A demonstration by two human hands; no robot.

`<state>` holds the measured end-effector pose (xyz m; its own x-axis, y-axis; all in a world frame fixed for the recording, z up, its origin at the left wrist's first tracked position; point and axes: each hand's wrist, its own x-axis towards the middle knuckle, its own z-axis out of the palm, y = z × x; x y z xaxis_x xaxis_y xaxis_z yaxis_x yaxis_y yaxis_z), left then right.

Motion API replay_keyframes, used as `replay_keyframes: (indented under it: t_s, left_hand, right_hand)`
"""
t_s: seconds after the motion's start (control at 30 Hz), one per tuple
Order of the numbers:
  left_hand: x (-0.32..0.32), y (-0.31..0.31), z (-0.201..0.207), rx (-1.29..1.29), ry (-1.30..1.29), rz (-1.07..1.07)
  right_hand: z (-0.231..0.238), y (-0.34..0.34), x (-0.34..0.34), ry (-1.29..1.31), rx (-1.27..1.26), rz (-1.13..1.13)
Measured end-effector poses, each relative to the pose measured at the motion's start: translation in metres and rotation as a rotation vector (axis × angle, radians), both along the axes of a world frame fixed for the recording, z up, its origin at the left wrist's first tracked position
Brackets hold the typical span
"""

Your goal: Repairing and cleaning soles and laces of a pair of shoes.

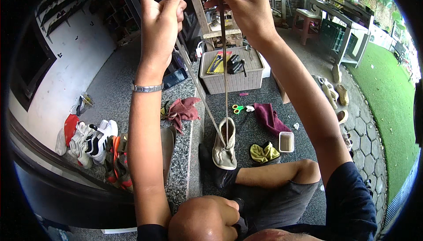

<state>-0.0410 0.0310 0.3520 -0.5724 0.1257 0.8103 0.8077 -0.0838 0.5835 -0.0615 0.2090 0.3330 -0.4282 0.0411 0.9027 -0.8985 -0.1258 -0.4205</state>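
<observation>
A beige canvas shoe stands in front of me, its toe toward me. Two long shoelace ends rise from its eyelets, pulled taut. The left shoelace end slants up to my left hand, whose lower fingers curl closed around it while thumb and index finger point upward. My right hand, raised at about the same height, pinches the right shoelace end, which runs nearly straight up. Both hands are well above the shoe.
Beyond the shoe sits a grey plastic bin with tools on its lid. Around lie green-handled scissors, a maroon cloth, a yellow-green cloth and a small clear tub. Several shoes line the left ledge.
</observation>
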Motion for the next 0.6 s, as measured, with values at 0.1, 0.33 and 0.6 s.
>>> replay_keyframes:
  t_s: [0.1, 0.33, 0.6]
  left_hand:
    - [-0.001, 0.000, 0.003, 0.000, 0.001, 0.002]
    - [0.015, 0.008, 0.001, 0.034, -0.035, -0.006]
    - [-0.007, -0.022, 0.003, 0.046, -0.085, -0.146]
  right_hand:
    - [0.000, 0.002, 0.001, 0.009, -0.002, 0.002]
    - [-0.001, 0.004, 0.010, -0.030, -0.018, 0.010]
    - [-0.001, 0.000, 0.002, -0.174, 0.159, 0.022]
